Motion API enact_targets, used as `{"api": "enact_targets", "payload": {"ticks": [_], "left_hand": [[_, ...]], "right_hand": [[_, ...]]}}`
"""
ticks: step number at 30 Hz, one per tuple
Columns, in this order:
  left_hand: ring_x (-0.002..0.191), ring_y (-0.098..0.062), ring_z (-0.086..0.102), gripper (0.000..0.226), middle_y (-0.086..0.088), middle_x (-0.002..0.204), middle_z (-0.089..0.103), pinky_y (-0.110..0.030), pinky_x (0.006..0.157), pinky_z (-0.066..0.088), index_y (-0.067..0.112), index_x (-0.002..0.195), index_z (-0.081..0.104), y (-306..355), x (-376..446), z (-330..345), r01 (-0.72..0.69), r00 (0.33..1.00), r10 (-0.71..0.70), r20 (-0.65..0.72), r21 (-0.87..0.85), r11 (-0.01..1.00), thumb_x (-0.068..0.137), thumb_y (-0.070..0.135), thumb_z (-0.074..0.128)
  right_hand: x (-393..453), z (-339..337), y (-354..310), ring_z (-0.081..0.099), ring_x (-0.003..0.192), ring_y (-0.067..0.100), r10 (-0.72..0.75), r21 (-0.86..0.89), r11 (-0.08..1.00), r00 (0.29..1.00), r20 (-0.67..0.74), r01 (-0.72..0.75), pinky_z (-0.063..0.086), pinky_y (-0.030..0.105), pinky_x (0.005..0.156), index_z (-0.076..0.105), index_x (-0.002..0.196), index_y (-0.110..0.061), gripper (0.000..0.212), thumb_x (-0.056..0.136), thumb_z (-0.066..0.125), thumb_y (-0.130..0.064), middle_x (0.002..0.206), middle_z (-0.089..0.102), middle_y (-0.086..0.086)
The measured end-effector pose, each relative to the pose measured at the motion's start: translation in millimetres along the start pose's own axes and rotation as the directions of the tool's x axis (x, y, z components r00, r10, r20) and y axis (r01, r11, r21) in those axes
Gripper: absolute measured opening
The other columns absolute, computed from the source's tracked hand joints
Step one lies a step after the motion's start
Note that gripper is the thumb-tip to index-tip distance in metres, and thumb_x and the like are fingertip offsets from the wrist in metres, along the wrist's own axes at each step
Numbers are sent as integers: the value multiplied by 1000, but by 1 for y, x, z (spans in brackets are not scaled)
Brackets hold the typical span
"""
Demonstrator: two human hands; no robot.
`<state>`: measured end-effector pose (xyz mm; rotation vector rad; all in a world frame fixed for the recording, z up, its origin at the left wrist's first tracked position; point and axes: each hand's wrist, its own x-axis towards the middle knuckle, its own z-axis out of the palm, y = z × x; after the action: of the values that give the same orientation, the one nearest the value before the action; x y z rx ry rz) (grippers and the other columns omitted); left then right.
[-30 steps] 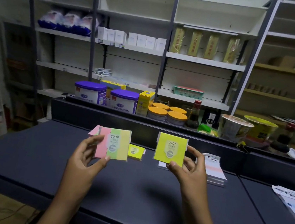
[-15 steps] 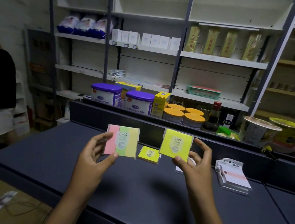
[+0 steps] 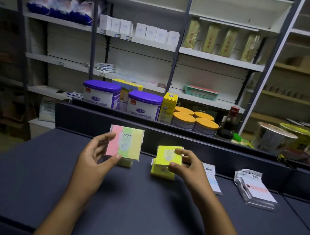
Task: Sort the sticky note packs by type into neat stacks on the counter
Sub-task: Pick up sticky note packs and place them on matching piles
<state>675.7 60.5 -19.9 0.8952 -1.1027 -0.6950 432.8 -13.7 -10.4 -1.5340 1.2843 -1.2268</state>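
Your right hand [image 3: 187,167] grips the plain yellow paper pack [image 3: 167,156] directly above its matching yellow stack [image 3: 162,173], centre frame; your left hand [image 3: 95,159] clasps the pink-green-yellow striped pack [image 3: 125,143].

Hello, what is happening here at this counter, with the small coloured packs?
A person is sorting sticky note packs on the dark counter. The left hand holds up a striped pack marked 2209. The right hand holds a yellow pack just over another yellow pack lying on the counter. White packs lie stacked to the right.
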Motion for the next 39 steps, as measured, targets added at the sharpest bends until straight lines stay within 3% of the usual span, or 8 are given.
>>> {"api": "enact_targets", "payload": {"ticks": [8,13,16,20,26,30,34,39], "left_hand": [[121,-12,61,54,9,124,68,-39,104,50,30,122,62,-9,28,-20,7,999,-8,43,21,1000,83,-6,70],[118,-9,62,53,8,124,68,-48,103,49,27,123,61,-13,39,-25,27,999,-28,43,27,999,83,-6,71],[119,-7,61,52,8,124,67,-47,105,48,27,122,62,-12,43,-25,26,998,-29,62,56,998,83,-5,72],[119,3,58,50,17,123,66,-35,105,48,28,122,62,-10,48,-26,29,995,-41,95,124,992,83,-1,73],[117,-6,61,47,10,123,66,-25,95,51,24,122,62,-12,59,-26,37,990,-64,127,203,979,84,0,73],[111,-1,61,45,14,120,65,-6,78,48,29,119,62,-20,71,-26,28,983,-84,166,313,949,83,7,76],[115,-12,60,46,3,125,64,-27,91,52,28,123,61,-30,84,-23,38,974,-136,182,459,888,82,13,78],[115,-17,57,45,-4,128,61,-34,98,48,26,126,60,-39,90,-21,32,963,-183,199,588,808,84,22,76]], "right_hand": [[12,14,16,65,100,22,41,-272,961,999,-33,-49,56,41,91,66,116,-22,37,83,78,-10,115,64,5],[11,13,24,55,97,14,-18,-533,846,1000,-4,13,43,27,84,66,120,-29,32,89,71,-24,109,56,4],[12,14,28,46,116,21,12,-642,767,1000,24,6,39,32,102,64,125,-30,33,93,66,-29,113,48,4],[10,15,31,45,119,20,12,-666,746,999,44,20,39,33,107,61,129,-32,34,95,63,-33,114,45,2],[10,10,24,51,113,14,-145,-682,717,988,53,142,44,30,97,59,125,-31,31,95,61,-39,113,49,-4],[20,9,6,49,121,11,-221,-799,557,968,121,227,46,29,98,51,133,-30,41,94,61,-41,126,51,-8],[28,15,-9,49,123,15,-237,-878,403,956,172,258,46,31,98,44,137,-29,48,95,56,-47,133,50,-5],[32,24,-16,49,123,15,-257,-873,403,949,181,276,48,32,97,45,137,-28,47,96,54,-48,134,50,-4]]}}
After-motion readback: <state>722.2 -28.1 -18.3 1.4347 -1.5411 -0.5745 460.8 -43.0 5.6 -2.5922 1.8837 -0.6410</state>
